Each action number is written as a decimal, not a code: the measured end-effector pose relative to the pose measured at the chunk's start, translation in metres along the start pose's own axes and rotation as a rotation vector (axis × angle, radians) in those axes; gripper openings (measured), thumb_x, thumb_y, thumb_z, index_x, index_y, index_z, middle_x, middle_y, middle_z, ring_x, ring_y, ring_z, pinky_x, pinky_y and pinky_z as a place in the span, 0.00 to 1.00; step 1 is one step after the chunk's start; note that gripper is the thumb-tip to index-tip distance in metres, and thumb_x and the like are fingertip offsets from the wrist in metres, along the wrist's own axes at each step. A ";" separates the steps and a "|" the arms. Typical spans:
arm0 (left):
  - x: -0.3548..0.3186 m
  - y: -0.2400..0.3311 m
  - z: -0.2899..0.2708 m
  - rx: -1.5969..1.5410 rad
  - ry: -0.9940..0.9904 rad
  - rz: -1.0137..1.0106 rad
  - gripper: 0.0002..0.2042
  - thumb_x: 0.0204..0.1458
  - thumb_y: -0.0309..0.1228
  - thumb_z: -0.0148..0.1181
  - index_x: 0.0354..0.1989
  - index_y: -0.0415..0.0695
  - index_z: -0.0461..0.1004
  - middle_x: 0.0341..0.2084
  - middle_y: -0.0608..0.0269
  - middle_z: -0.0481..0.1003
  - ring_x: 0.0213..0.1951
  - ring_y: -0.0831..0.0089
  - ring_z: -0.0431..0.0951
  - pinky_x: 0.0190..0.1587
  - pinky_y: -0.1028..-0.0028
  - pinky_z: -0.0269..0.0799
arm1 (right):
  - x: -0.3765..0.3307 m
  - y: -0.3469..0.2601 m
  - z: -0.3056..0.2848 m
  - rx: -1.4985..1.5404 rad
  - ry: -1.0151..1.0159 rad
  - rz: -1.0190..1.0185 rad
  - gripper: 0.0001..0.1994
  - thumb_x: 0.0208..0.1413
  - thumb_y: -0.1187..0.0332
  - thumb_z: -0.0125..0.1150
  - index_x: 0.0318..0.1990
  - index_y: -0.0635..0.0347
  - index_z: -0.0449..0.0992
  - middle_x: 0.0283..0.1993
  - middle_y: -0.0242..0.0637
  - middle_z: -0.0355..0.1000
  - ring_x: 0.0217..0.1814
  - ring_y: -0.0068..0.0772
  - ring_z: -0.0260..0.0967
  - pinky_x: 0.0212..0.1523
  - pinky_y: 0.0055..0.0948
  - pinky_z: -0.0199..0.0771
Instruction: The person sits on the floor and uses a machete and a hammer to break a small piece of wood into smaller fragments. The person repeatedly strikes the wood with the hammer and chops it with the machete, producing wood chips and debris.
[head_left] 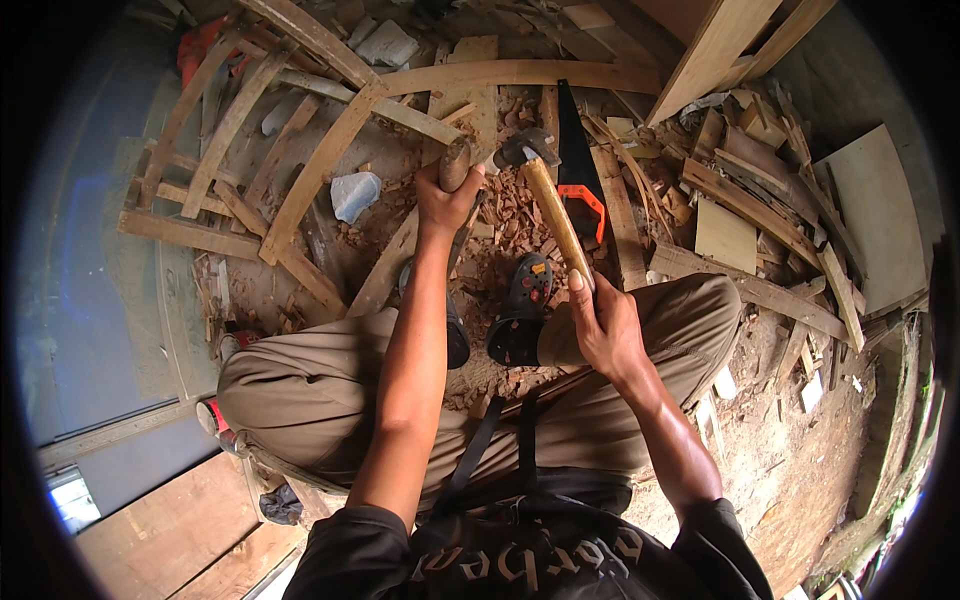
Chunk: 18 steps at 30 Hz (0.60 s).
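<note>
My right hand [608,325] is closed round the wooden handle of a hammer [550,205]. Its dark metal head lies up and to the left, close beside my left fist. My left hand [447,203] grips what looks like a chisel [455,168] by its thick, rounded wooden handle; its lower end is mostly hidden behind the hand. Reddish-brown wood chips [510,205] cover the ground beneath both tools. Right of the hammer lies a handsaw [582,200] with a black blade and an orange-edged handle.
My feet, in dark clogs [522,305], stand among the chips. A curved wooden frame [325,175] lies at the far left, near a whitish block [355,196]. Scrap boards [760,205] are heaped on the right. A plank [715,60] slants in at the far right.
</note>
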<state>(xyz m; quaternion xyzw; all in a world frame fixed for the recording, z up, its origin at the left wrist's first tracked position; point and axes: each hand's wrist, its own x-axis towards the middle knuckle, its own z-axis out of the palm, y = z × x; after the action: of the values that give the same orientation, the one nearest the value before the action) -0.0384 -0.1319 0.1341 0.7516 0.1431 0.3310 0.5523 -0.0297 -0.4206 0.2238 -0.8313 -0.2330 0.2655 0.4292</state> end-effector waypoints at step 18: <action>-0.001 0.000 0.002 -0.035 0.003 -0.014 0.09 0.53 0.32 0.67 0.29 0.39 0.75 0.21 0.67 0.75 0.26 0.79 0.72 0.29 0.65 0.68 | -0.001 0.001 0.006 0.087 0.065 -0.049 0.28 0.71 0.47 0.46 0.32 0.69 0.70 0.17 0.47 0.61 0.19 0.40 0.59 0.26 0.40 0.64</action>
<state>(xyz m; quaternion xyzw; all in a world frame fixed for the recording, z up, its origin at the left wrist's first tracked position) -0.0383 -0.1338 0.1332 0.7403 0.1435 0.3309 0.5673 -0.0342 -0.4183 0.2197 -0.8140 -0.2275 0.2375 0.4788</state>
